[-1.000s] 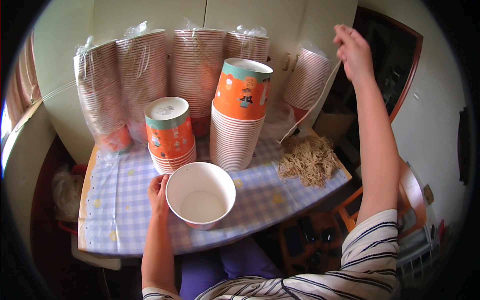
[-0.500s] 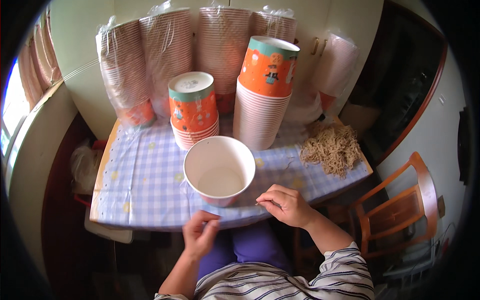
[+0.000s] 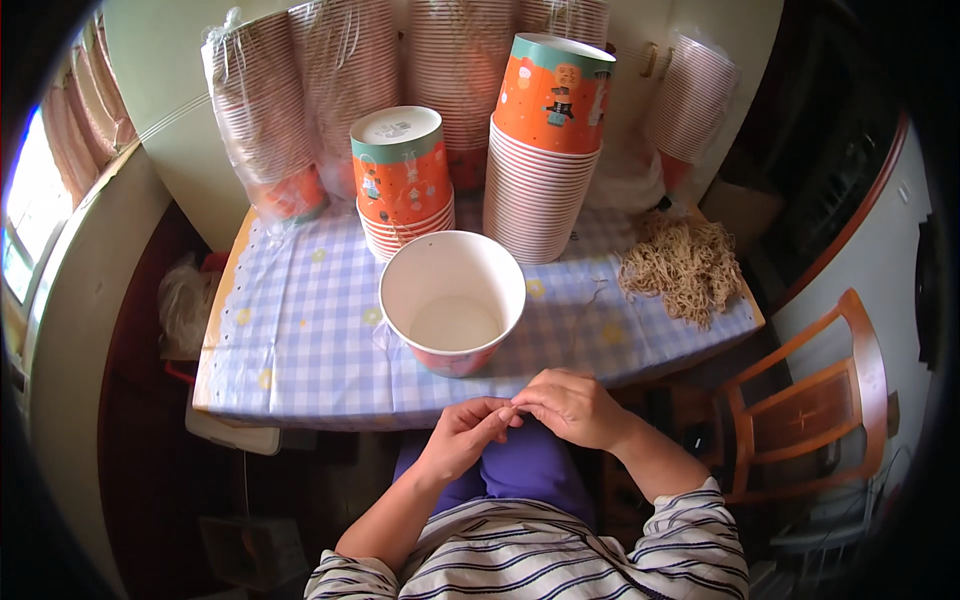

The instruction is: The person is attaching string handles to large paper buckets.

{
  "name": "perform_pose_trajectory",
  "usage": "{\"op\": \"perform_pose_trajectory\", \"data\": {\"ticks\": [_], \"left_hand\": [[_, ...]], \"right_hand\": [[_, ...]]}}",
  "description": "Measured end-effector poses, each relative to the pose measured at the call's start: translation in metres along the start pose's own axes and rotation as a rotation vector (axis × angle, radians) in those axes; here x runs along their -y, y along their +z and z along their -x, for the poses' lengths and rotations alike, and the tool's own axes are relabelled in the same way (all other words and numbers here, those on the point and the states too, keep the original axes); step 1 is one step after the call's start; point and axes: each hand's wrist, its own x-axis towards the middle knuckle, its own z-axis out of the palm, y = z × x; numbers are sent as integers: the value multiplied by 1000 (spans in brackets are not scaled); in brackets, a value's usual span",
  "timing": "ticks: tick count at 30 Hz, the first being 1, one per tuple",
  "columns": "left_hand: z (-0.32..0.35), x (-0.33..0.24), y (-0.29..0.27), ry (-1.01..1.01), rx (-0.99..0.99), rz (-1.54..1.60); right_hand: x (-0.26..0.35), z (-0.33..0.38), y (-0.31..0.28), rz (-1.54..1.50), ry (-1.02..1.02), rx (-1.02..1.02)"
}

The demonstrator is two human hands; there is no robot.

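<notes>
Both hands are down in the lap just below the table (image 3: 300,370) edge, fingertips touching: the left hand (image 3: 462,435) and right hand (image 3: 572,405) look like they're pinching something tiny between them, maybe a thin string, but it's too small to tell for sure. The open cup (image 3: 453,300) sits upright on the checked cloth right in front of them, empty as far as I can see. A tangle of tan strings (image 3: 683,268) lies off to the right, with stacks of orange cups (image 3: 545,150) behind. Looks like a fiddly sorting-out-a-strand step, so whatever comes next needs fine fingertip control, then a short reach up to the cup.
</notes>
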Motion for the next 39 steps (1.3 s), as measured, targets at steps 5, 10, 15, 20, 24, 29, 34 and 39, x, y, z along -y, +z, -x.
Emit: {"op": "perform_pose_trajectory", "data": {"ticks": [5, 10, 15, 20, 24, 29, 34, 39], "left_hand": [[1, 3, -4, 57, -60, -140], [-1, 3, -5, 130, -84, -245], [0, -8, 5, 294, -190, -619], [5, -6, 8, 411, -205, -724], [11, -11, 10, 527, -167, -859], [7, -16, 7, 891, -147, -1119], [4, -32, 11, 1025, -158, -1298], [3, -55, 12, 1158, -152, -1394]], "right_hand": [[-2, -1, 1, -3, 3, 26], [-4, -3, 0, 35, -9, 71], [-4, -2, -1, 172, -64, 100], [-3, 2, 1, 286, -139, 96], [1, 2, 2, 261, -162, 95], [4, 1, 3, 43, -101, 102], [8, -3, -1, -36, -68, 90], [17, -16, -10, -78, -47, 86]]}}
